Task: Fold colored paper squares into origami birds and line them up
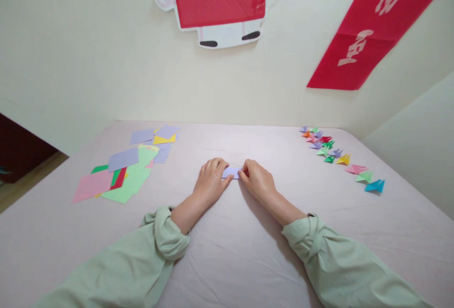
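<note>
Between my two hands lies a small strip of folded lavender paper (pixel 231 172), flat on the covered table. My left hand (pixel 211 180) holds its left end, with the thumb along the near edge and the fingers bent over the far side. At the right end, my right hand (pixel 257 180) grips the paper between thumb and curled fingers. Both hands hide the ends of the strip, so its full length cannot be seen.
Loose coloured paper sheets (pixel 122 182) overlap at the left, with more lavender and yellow sheets (pixel 142 136) behind them. Several small folded paper figures (pixel 354 169) run in a line along the right. A pale cloth (pixel 227 251) covers the table, which meets a wall (pixel 230 90).
</note>
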### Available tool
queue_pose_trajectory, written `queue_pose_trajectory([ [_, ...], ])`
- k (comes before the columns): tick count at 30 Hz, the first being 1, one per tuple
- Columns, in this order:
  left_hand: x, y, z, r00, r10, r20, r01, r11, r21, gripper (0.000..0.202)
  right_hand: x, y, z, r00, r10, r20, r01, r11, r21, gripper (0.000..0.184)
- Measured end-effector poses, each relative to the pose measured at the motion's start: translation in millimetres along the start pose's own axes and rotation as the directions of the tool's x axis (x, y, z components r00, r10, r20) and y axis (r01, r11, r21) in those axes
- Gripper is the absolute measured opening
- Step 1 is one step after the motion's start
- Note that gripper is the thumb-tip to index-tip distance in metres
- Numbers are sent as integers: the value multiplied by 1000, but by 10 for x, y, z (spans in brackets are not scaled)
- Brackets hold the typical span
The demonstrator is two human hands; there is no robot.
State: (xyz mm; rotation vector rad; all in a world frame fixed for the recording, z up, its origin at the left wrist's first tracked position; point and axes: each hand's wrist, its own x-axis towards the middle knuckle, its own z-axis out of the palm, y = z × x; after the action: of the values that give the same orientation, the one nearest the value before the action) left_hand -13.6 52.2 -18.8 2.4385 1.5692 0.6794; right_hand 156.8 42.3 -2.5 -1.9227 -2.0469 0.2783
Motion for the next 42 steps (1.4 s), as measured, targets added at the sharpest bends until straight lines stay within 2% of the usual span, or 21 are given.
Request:
queue_pose_trajectory([
  [3, -2, -9, -5, 1000, 16, 1, -16, 1000, -13, 24, -20, 26, -3, 1000, -10, -19, 12, 997, 81, 14],
  [8, -17, -17, -18, 999, 29, 15, -29, 999, -41, 25, -42, 25, -32, 999, -36, 5, 35, 994, 103, 20],
  [14, -20, -40, -3, 999, 46, 14, -45, 997, -56, 32, -40, 10, -71, 998, -57, 27, 54, 992, 114, 14],
  [20, -37, -42, -10, 996, 82, 32, -79, 994, -73, 34, -49, 47, -72, 991, -134, 30, 125, 973, 193, 11],
  [27, -22, -18, -45, 997, 73, 37, -68, 990, -124, 29, -41, 73, -52, 989, -145, 21, 134, 950, 281, 34],
  [32, 2, 15, -80, 997, 59, 45, -45, 961, -272, 16, -27, 102, -38, 991, -135, 9, 123, 928, 351, 40],
  [36, 7, 37, -105, 1000, 11, 18, -3, 917, -398, 12, -15, 93, -15, 990, -122, 65, 72, 858, 508, 34],
  [42, 15, 33, -132, 998, -24, -63, -13, 852, -524, 18, -2, 50, 32, 991, -120, 64, 33, 669, 743, 28],
])
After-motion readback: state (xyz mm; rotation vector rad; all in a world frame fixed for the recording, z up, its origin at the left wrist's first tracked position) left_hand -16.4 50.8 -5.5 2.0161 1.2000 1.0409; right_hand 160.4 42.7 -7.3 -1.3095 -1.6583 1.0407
